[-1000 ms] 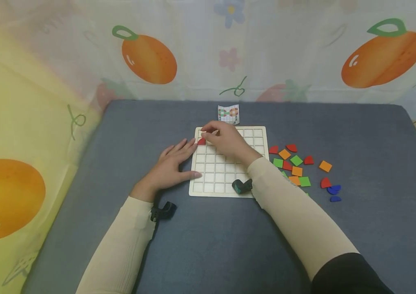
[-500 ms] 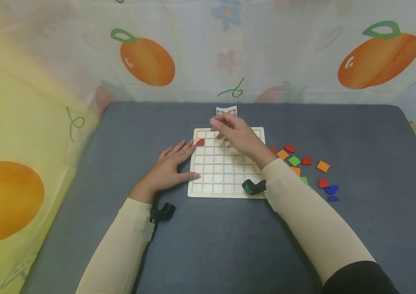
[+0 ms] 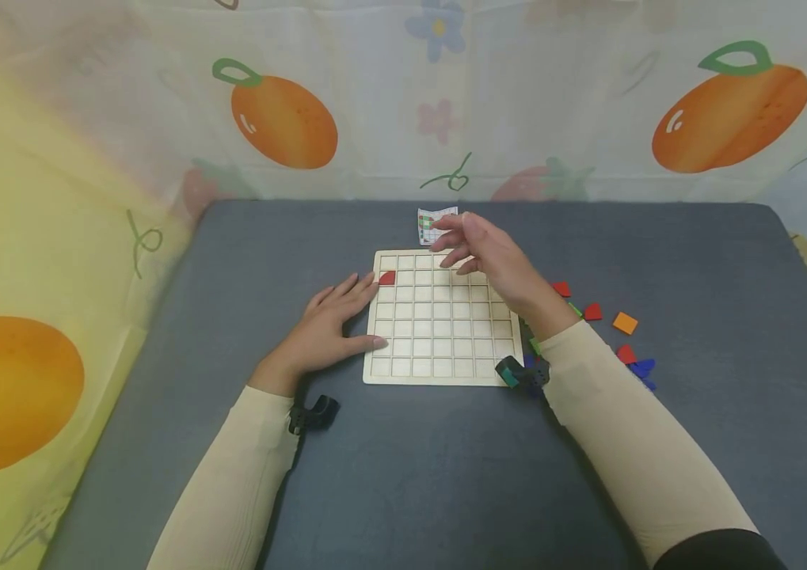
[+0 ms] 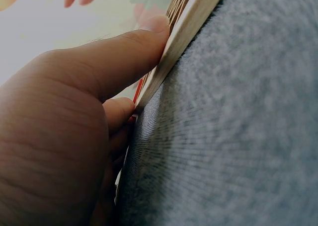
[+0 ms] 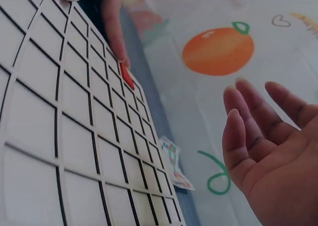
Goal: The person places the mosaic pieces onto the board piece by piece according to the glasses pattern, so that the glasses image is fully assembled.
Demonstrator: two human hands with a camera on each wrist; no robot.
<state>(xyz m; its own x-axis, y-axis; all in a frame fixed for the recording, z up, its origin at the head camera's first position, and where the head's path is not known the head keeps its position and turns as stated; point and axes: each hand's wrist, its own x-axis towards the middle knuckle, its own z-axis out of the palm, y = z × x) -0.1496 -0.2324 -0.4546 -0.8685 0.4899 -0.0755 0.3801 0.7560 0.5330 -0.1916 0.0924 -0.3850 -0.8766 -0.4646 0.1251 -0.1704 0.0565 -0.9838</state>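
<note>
A pale wooden grid board lies on the table, holding one red quarter-round tile in a cell by its left edge. My left hand rests along that edge with its fingers spread; in the left wrist view the thumb lies on the board's rim. Above the board's far right part hovers my right hand, fingers loosely bent and apart, with nothing in it. The right wrist view shows the same empty right hand raised off the grid.
Behind the board lies a small printed pattern card, partly covered by the right hand. Right of the board are scattered tiles, among them an orange square, a red tile and blue pieces. The right forearm hides several others.
My right hand has lifted away from the red tile and moved right across the board, its fingers spreading. The left hand stays on the board's edge, and the red tile remains in its cell.
</note>
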